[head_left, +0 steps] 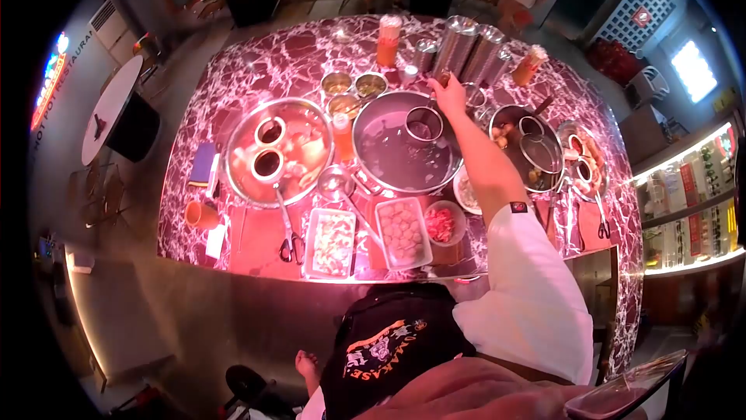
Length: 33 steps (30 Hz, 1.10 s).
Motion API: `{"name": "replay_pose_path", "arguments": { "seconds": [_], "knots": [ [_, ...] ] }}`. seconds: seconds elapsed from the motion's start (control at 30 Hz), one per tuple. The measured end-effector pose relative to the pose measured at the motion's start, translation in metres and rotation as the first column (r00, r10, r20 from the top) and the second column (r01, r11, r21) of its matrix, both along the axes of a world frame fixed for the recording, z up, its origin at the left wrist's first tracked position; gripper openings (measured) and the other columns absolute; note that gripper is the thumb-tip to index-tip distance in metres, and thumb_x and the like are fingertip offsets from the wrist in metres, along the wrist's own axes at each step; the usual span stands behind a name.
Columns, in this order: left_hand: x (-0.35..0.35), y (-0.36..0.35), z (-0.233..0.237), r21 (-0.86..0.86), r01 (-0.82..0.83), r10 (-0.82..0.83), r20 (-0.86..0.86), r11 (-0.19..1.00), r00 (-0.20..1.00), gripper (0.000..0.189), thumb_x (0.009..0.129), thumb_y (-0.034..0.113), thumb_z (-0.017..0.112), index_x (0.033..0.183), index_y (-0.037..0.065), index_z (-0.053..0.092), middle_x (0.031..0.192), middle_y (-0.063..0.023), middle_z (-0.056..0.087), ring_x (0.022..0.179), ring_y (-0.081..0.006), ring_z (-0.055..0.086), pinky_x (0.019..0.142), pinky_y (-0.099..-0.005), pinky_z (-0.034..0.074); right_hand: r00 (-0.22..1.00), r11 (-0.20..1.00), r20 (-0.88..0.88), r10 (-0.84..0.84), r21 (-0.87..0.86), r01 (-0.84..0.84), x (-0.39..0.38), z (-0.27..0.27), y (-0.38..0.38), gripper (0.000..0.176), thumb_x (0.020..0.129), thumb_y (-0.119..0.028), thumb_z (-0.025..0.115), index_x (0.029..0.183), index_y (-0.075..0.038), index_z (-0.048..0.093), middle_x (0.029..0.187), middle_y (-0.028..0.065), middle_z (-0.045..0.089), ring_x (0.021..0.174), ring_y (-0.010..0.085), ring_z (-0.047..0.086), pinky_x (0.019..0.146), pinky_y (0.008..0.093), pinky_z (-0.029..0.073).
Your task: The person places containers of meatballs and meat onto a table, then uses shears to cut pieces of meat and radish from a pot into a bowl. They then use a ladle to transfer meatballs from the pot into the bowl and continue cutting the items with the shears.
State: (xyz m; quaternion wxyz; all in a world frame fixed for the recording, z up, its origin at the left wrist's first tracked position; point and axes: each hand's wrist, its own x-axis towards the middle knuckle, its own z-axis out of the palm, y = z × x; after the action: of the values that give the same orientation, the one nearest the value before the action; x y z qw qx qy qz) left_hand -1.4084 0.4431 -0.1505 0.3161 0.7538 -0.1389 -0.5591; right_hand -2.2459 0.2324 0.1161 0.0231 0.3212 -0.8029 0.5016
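Observation:
My right hand (449, 95) reaches across the marble table, its fingers closed round a small dark-topped item that I cannot make out. Just below it is the wide steel pot (381, 156) of dark liquid, with a round steel cup (424, 123) in it. Tall steel tumblers (457, 43) stand behind the hand. My left hand (307, 363) hangs low beside the black apron (388, 342), away from the table, fingers loosely apart with nothing seen in them.
A large pan of food (256, 179) with two sauce bowls stands left; a pot with a strainer (540, 152) stands right. In front are a tray of pale pieces (332, 245), a tray of round slices (402, 232), a red-filled bowl (443, 224), a ladle (336, 182) and scissors (291, 245).

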Motion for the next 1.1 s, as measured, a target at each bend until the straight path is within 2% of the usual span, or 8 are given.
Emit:
{"name": "replay_pose_path", "arguments": {
  "seconds": [0.23,0.3,0.43,0.5,0.87,1.0,1.07,1.1],
  "knots": [
    [0.074,0.070,-0.016,0.048,-0.039,0.035,0.074,0.998,0.997,0.029,0.090,0.034,0.058,0.080,0.008,0.065,0.069,-0.0093,0.061,0.059,-0.0269,0.060,0.049,-0.0422,0.048,0.995,0.996,-0.063,-0.082,0.030,0.084,-0.024,-0.061,-0.024,0.032,0.085,-0.033,0.072,0.097,-0.004,0.064,0.078,0.0084,0.070,0.072,0.0176,0.068,0.070,0.0323,0.051],
    [0.084,0.082,-0.003,0.497,0.855,-0.748,0.623,0.150,-0.231,0.033,0.084,0.037,0.061,0.080,0.004,0.064,0.076,-0.0185,0.065,0.069,-0.0395,0.063,0.059,-0.0505,0.049,0.994,0.996,-0.089,-0.067,0.048,0.072,-0.019,-0.058,-0.019,0.036,0.085,-0.037,0.070,0.096,-0.003,0.064,0.082,0.0094,0.071,0.074,0.0210,0.068,0.074,0.0347,0.051],
    [0.067,0.117,-0.019,0.340,0.883,-0.664,0.747,0.324,-0.044,0.023,0.081,0.024,0.064,0.081,0.001,0.059,0.074,-0.0208,0.063,0.069,-0.0398,0.061,0.059,-0.0475,0.047,0.962,0.956,0.237,0.138,0.222,-0.192,-0.040,-0.084,-0.020,0.040,0.084,-0.038,0.069,0.105,-0.003,0.066,0.098,0.0152,0.071,0.093,0.0298,0.068,0.082,0.0410,0.051],
    [0.044,0.113,-0.026,0.182,0.088,-0.103,0.072,0.979,0.992,0.016,0.085,0.017,0.058,0.076,0.005,0.054,0.064,-0.0117,0.055,0.055,-0.0270,0.053,0.049,-0.0379,0.041,0.964,0.960,0.203,0.173,0.182,-0.211,-0.057,-0.108,-0.031,0.043,0.086,-0.034,0.069,0.115,-0.003,0.062,0.108,0.0144,0.069,0.101,0.0258,0.066,0.087,0.0370,0.049],
    [-0.048,0.034,-0.056,0.047,0.612,-0.605,-0.101,0.790,0.789,0.022,0.090,0.019,0.051,0.073,0.006,0.056,0.067,-0.0039,0.050,0.066,-0.0142,0.048,0.060,-0.0338,0.043,0.872,0.850,0.398,-0.285,-0.315,0.422,0.001,-0.027,0.369,0.021,0.090,-0.017,0.064,0.103,0.000,0.064,0.099,0.0114,0.066,0.083,0.0202,0.065,0.076,0.0310,0.051],
    [-0.133,-0.005,-0.007,0.036,0.975,-0.897,0.402,0.217,0.185,0.022,0.091,0.020,0.051,0.076,0.005,0.057,0.066,-0.0044,0.051,0.067,-0.0154,0.050,0.061,-0.0331,0.044,0.565,0.523,-0.508,-0.650,0.241,0.818,-0.050,-0.178,0.603,0.046,0.082,-0.019,0.066,0.121,0.004,0.056,0.114,0.0239,0.062,0.107,0.0397,0.059,0.095,0.0445,0.047],
    [-0.145,-0.025,-0.017,0.059,0.956,-0.447,0.874,-0.288,-0.189,0.019,0.094,0.022,0.053,0.086,0.006,0.060,0.067,-0.0056,0.053,0.063,-0.0165,0.054,0.057,-0.0326,0.046,0.658,0.331,-0.145,-0.739,0.772,0.542,-0.050,-0.170,0.621,0.061,0.077,-0.035,0.068,0.126,-0.002,0.056,0.115,0.0223,0.064,0.106,0.0392,0.062,0.090,0.0474,0.050],
    [-0.152,-0.029,-0.010,-0.122,0.992,-0.791,0.605,0.029,0.097,0.017,0.094,0.023,0.057,0.094,0.007,0.062,0.069,-0.0043,0.056,0.057,-0.0153,0.054,0.052,-0.0317,0.046,0.758,0.414,-0.202,-0.620,0.737,0.535,-0.064,-0.213,0.655,0.057,0.078,-0.038,0.067,0.121,-0.003,0.059,0.110,0.0216,0.065,0.100,0.0386,0.064,0.086,0.0475,0.050]
  ]
}}
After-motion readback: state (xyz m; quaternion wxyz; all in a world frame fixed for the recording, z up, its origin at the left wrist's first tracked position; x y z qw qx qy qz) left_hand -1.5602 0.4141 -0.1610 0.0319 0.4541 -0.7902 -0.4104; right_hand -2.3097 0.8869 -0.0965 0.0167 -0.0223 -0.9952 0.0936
